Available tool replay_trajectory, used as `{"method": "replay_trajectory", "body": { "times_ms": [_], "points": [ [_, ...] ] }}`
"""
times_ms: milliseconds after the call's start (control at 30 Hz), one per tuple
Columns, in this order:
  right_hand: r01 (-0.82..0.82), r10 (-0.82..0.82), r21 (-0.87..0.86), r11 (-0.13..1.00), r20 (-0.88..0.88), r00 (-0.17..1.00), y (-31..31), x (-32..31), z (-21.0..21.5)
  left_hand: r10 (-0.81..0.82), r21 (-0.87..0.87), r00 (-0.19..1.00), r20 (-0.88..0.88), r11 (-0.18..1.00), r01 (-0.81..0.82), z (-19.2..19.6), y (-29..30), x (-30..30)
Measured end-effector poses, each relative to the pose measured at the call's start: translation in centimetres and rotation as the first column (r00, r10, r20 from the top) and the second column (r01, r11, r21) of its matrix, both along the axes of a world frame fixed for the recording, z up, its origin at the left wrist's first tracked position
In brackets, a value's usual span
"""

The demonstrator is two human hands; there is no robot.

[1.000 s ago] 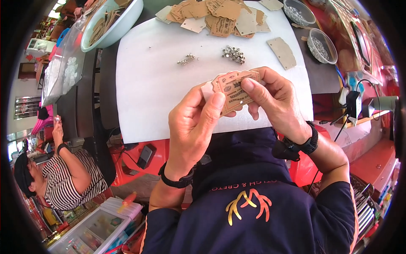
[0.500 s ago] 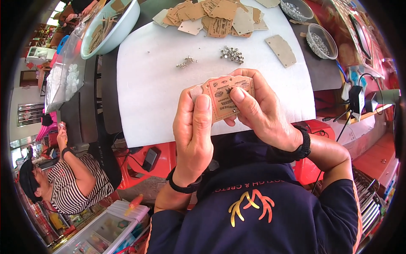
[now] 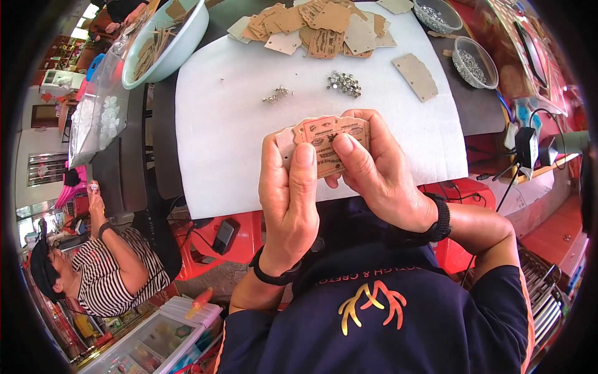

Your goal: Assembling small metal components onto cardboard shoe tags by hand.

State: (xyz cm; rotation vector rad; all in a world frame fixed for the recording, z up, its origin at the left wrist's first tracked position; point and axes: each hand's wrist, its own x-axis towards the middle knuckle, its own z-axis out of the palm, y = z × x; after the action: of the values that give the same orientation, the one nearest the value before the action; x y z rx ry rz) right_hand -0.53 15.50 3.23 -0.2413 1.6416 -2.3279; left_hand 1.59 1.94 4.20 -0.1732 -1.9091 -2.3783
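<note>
Wearing stripes, left: a co-worker (image 3: 115,274) in a dark cap, one hand raised around something too small to tell.
Clear bag, far left: a plastic bag (image 3: 93,134) with whitish round pieces.
Basin, far left: a pale blue basin (image 3: 184,47) holding brown scraps.
White sheet, middle: a pale sheet (image 3: 230,137) spread over the dark table.
Left hand: this hand (image 3: 289,187) is clamped on the left edge of the held cards (image 3: 321,140), thumb on top, fingers behind.
Small metal pile: a few shiny pieces (image 3: 278,95), beyond the left hand.
Held cards: between both hands, above the sheet's near edge; a brown printed one overlaps a paler one.
Card heap, far middle: brown and grey cards (image 3: 324,28), overlapping.
Larger metal pile: shiny studs (image 3: 344,85), beyond the held cards.
Right hand: this hand (image 3: 380,168) clamps the cards' right side, thumb across the printed face.
Lone card, right: a grey card (image 3: 416,76) lying flat.
Bowls, far right: two clear bowls (image 3: 492,78) of small metal pieces.
</note>
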Motion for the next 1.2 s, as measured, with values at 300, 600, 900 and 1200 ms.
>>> {"method": "replay_trajectory", "body": {
  "times_ms": [300,600,900,1200],
  "points": [
    [0.046,-0.044,0.049,0.998,-0.045,0.998,-1.1,0.0,-0.1,0.033,-0.010,0.999,0.011,0.999,-0.033,-0.6,-0.6,0.0],
    [-0.136,0.159,0.318,0.938,-0.047,0.986,-0.6,-1.6,0.4,0.122,0.085,0.976,0.181,0.987,-0.139,-1.8,-3.0,0.3],
    [0.010,0.352,0.777,0.630,-0.297,0.888,-0.3,-12.5,0.2,0.095,0.010,0.964,0.249,0.995,-0.101,-3.4,-6.5,1.7],
    [0.221,0.545,0.877,0.427,-0.445,0.711,-3.4,-14.4,-3.0,0.078,0.043,0.966,0.248,0.995,-0.091,-3.8,-7.2,1.7]
  ]
}}
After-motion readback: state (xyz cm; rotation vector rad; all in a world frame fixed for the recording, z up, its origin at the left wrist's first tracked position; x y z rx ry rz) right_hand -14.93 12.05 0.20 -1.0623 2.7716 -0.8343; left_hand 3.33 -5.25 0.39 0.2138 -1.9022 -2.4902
